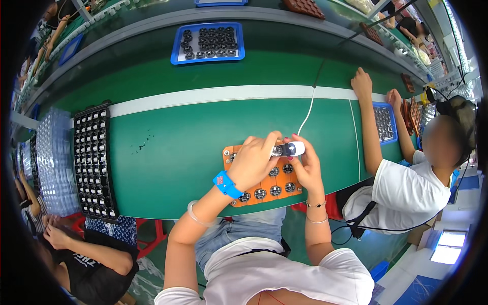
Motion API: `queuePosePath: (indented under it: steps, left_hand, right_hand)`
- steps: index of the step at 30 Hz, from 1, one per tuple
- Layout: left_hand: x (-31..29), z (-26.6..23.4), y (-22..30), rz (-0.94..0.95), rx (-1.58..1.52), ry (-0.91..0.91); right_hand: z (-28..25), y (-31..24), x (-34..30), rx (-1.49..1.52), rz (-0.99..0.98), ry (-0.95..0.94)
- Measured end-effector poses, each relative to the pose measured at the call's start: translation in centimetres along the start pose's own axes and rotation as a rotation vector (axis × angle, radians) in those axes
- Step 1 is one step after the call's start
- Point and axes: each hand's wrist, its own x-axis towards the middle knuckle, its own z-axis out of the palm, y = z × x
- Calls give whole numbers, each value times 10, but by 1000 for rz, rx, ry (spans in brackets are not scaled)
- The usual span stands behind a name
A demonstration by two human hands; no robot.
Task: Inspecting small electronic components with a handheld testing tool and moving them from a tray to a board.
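Note:
Over the orange tray (pixel 259 193), both of my hands meet at a small device (pixel 293 148) with a dark glossy middle and a rounded white end. My right hand (pixel 308 165) has its thumb and fingers around the white end. From the left, my left hand (pixel 252 161) comes in with bent fingers closed at the device's dark side, where a small shiny part shows; what exactly it pinches is hidden. A white cord (pixel 307 118) runs up from behind my right fingertips. Round black parts (pixel 275 190) sit in rows in the tray, some covered by my left hand.
A blue tray (pixel 242 57) of round black parts stands on the far green belt. To the left lies a long black tray (pixel 108 168) with rows of parts, beside stacked clear plastic trays (pixel 56 162). A co-worker (pixel 406 188) sits at the right near another blue tray (pixel 395 133).

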Motion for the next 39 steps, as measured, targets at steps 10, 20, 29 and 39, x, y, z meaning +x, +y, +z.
queuePosePath:
  steps: [10,20,29,39]
  left_hand:
    - [14,37,-1,134,389,25]
    - [22,42,12,16,13,-52]
    - [26,44,18,-43,-46,-102]
    - [25,52,23,42,-66,-39]
  right_hand:
    - [-27,12,-14,175,-28,250]
    - [-25,22,-17,207,23,148]
    - [-33,25,-23,294,11,241]
    - [-40,24,-32,299,4,205]
